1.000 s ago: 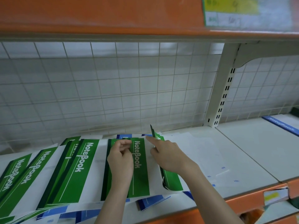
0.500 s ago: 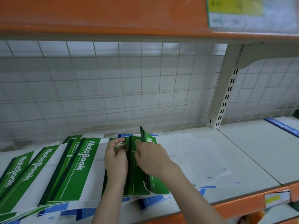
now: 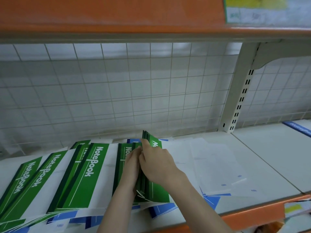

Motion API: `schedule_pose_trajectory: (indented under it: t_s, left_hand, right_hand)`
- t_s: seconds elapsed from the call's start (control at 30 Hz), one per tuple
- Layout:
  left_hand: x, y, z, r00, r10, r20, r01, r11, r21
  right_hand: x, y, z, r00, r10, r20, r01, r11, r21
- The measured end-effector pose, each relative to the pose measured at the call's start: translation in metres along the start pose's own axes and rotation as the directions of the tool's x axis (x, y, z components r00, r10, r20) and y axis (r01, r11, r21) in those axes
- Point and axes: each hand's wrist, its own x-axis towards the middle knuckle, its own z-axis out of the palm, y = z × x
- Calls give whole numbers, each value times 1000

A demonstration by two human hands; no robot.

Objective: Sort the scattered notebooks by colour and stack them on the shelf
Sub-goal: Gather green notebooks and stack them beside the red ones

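Several green notebooks (image 3: 94, 175) lie fanned across the left of the white shelf (image 3: 262, 158), each with a white "NoteBook" title. In the middle, a small bundle of green notebooks (image 3: 156, 190) stands tilted on edge. My right hand (image 3: 158, 163) grips this bundle from the right, fingers over its top edge. My left hand (image 3: 133, 167) presses flat against the bundle's left side. Blue notebooks (image 3: 161, 210) peek out underneath at the front. White-faced notebooks (image 3: 215, 162) lie spread to the right.
A wire grid (image 3: 117, 91) backs the shelf. An orange shelf (image 3: 117, 14) hangs overhead and an orange lip (image 3: 252, 216) edges the front. A white upright post (image 3: 239, 91) divides the bays. Another blue notebook (image 3: 297, 128) lies in the right bay.
My right hand has lifted the green notebooks from lying flat up onto their edge and drawn them left. Both hands have closed in against the bundle.
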Motion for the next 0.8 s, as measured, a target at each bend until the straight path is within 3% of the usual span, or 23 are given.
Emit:
schedule_pose_trajectory:
  t_s: [0.17,0.37,0.47,0.57,0.63,0.7,0.73,0.8]
  left_hand:
    - [-7,-1,-4,996,38,81,-45,996,82]
    - [-7,-9,-4,991,86,106,-107,972,211]
    - [-8,-8,-6,999,42,27,-44,996,80]
    - [-6,-2,-12,996,78,-33,-81,994,-72]
    - [-9,9,-13,984,170,-54,-176,973,-148]
    - [-16,24,-12,958,282,-50,-287,940,-187]
    - [-19,30,-12,939,341,-42,-342,919,-195]
    - [-24,40,-13,898,440,-17,-435,878,-201]
  right_hand:
    - [-2,17,-5,998,56,33,-56,998,-3]
    - [-8,53,-21,974,217,61,-225,948,226]
    - [-19,75,-31,951,309,-26,-291,920,263]
    - [-26,88,-41,917,378,-125,-331,899,288]
    - [-27,89,-44,907,410,-99,-309,805,506]
    - [-28,78,-48,897,440,-50,-250,595,764]
    - [-28,73,-48,894,444,-56,-200,508,838]
    - [-27,65,-44,909,399,-120,-73,437,896]
